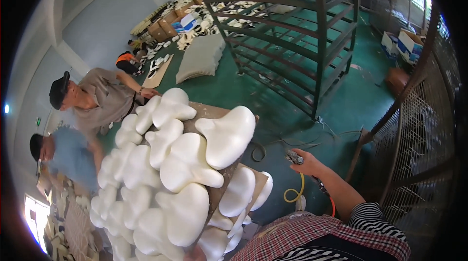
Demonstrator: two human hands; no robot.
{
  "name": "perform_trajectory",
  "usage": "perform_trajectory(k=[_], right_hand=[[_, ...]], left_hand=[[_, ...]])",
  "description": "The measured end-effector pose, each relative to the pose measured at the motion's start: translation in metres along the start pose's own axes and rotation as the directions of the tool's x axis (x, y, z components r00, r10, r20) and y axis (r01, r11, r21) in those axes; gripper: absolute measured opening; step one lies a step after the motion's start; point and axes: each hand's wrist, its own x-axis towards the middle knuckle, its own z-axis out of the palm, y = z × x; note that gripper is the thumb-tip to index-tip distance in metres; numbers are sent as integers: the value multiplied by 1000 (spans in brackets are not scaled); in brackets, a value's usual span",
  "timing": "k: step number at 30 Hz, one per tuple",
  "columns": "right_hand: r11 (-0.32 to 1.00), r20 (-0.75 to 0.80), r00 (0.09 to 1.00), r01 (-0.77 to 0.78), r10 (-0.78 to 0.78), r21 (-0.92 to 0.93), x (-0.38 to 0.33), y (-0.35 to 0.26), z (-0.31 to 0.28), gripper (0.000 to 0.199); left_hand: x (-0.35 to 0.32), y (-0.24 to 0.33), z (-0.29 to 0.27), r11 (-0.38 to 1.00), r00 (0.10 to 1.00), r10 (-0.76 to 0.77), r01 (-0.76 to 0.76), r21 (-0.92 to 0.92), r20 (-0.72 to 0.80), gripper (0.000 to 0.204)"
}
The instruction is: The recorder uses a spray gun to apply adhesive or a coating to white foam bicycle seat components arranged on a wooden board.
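Observation:
My right hand (308, 163) is held out over the green floor, closed around a small metal air tool (294, 157). A yellow coiled hose (294, 193) and a dark line with a red section (332, 206) hang below it. To its left, a brown board (225, 175) carries a pile of several white, smooth, rounded foam shapes (185, 163). My left hand (195, 254) shows only as a small patch at the bottom edge under the pile, and its grip is hidden.
Two other people, one in a grey shirt (100, 97) and one in blue (68, 156), stand at the far left of the pile. A tall dark metal rack (292, 32) stands ahead, a wire cage (419, 129) at the right. A grey cushion (202, 56) and cardboard boxes (163, 24) lie on the floor.

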Motion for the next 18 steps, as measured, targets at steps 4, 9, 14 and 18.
perform_trajectory(k=[4, 9, 14, 18], right_hand=[[999, -38, 999, -8, 10, 48, 12, 38, -19, 59], [996, -139, 989, -29, 41, 89, 13, 65, -50, 58], [976, -178, 980, -53, 91, 209, 16, 81, -84, 55], [915, -204, 965, -71, 163, 396, 10, 82, -110, 54]], left_hand=[[-42, -18, 23, 996, 993, -88, 86, -22, -73, 33], [-128, -32, 115, 993, 990, -97, 103, -56, 99, 28], [-183, -68, 243, 906, 914, 107, -252, 341, 392, 43], [-199, -99, 335, 950, 807, -145, 276, -148, 572, 49]])
